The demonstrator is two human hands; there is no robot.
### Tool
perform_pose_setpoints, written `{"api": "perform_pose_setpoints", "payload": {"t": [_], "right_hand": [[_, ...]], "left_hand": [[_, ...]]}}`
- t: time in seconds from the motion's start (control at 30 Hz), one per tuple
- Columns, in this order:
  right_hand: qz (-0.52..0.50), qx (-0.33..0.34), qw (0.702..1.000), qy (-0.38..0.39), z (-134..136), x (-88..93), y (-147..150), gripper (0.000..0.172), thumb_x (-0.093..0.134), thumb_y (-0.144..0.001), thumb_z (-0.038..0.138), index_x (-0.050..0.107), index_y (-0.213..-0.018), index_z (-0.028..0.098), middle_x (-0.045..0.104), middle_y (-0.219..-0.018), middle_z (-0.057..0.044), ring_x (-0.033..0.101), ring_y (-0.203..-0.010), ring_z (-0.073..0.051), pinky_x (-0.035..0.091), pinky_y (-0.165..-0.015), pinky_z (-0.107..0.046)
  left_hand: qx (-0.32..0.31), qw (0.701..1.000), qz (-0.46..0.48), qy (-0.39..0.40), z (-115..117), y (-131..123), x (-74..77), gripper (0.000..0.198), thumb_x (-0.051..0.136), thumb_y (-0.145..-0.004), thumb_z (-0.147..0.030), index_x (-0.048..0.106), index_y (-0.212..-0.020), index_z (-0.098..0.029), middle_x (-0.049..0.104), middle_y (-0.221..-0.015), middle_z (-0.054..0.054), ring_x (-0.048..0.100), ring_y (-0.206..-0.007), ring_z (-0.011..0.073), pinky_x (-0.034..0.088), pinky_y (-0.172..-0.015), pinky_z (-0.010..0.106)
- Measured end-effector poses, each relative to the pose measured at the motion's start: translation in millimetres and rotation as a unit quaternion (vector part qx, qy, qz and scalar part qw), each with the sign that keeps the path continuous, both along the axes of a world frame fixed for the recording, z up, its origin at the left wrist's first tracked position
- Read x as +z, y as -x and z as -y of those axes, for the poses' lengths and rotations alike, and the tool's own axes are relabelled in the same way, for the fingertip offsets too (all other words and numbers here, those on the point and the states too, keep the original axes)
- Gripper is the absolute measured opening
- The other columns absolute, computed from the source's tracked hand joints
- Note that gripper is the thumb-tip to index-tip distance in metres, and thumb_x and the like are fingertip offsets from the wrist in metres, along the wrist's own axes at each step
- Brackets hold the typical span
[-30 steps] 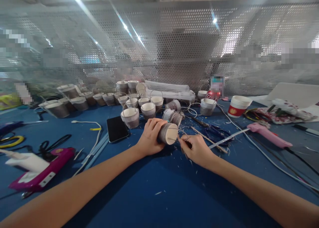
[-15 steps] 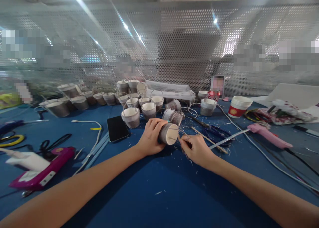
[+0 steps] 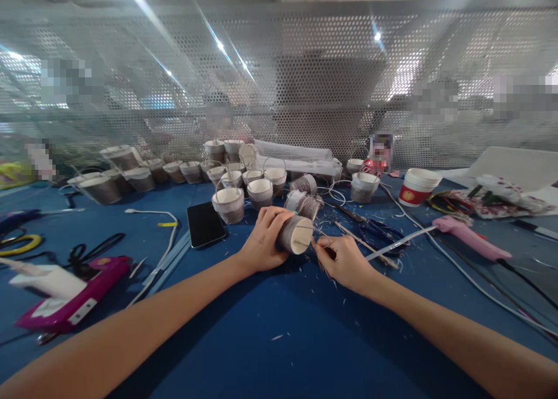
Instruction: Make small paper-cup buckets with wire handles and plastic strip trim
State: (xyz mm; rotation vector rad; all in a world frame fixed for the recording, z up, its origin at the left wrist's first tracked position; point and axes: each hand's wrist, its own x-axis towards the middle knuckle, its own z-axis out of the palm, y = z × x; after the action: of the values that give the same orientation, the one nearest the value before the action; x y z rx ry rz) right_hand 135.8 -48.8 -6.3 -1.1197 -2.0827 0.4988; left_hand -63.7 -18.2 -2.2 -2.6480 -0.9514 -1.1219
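Cup [image 3: 286,235] on its side, base [image 3: 300,235] rightward

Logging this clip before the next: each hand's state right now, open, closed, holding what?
Left hand: closed, holding the wrapped cup on its side.
Right hand: closed in a pinch beside it; what it grips is too small to tell.

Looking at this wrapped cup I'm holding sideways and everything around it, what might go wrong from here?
The thin strand at the right hand's fingertips could slip free of them. That hand lies close to the clear stick running from the pink tool, so a bump might shift both. Upright cups stand just beyond the left hand, so swinging the wrapped cup might topple one.
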Motion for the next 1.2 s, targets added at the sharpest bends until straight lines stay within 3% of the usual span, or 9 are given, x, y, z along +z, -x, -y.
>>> {"api": "perform_pose_setpoints", "payload": {"t": [0.9, 1.1, 1.2], "right_hand": [[0.013, -0.004, 1.000, 0.007, -0.2, 1.8, 0.2, 0.031, 0.040, -0.079, 0.015, 0.041, -0.048, 0.018, 0.046, -0.041, 0.003, 0.039, -0.038, -0.007, 0.029, -0.043, -0.021], [-0.029, 0.002, 0.999, 0.030, 3.4, 6.5, -0.8, 0.037, 0.039, -0.086, 0.028, 0.044, -0.051, 0.018, 0.049, -0.044, 0.001, 0.046, -0.041, -0.009, 0.036, -0.048, -0.022], [-0.068, -0.001, 0.996, 0.048, 5.5, 8.0, -2.0, 0.029, 0.044, -0.084, 0.039, 0.047, -0.064, 0.018, 0.051, -0.052, 0.001, 0.047, -0.045, -0.009, 0.036, -0.046, -0.021]], "left_hand": [[-0.017, 1.000, 0.008, -0.014, -0.6, -0.4, 0.3, 0.061, 0.059, -0.060, -0.012, 0.038, -0.117, -0.020, 0.046, -0.108, 0.010, 0.043, -0.102, 0.0262, 0.038, -0.088, 0.045], [-0.020, 1.000, 0.019, 0.004, -2.7, 2.1, 2.2, 0.063, 0.062, -0.061, -0.017, 0.035, -0.118, -0.020, 0.045, -0.110, 0.011, 0.043, -0.103, 0.0277, 0.037, -0.088, 0.046], [-0.031, 0.998, 0.042, 0.023, -2.9, 3.4, 3.6, 0.063, 0.062, -0.062, -0.020, 0.034, -0.118, -0.020, 0.045, -0.111, 0.011, 0.042, -0.106, 0.0278, 0.037, -0.089, 0.046]]}}
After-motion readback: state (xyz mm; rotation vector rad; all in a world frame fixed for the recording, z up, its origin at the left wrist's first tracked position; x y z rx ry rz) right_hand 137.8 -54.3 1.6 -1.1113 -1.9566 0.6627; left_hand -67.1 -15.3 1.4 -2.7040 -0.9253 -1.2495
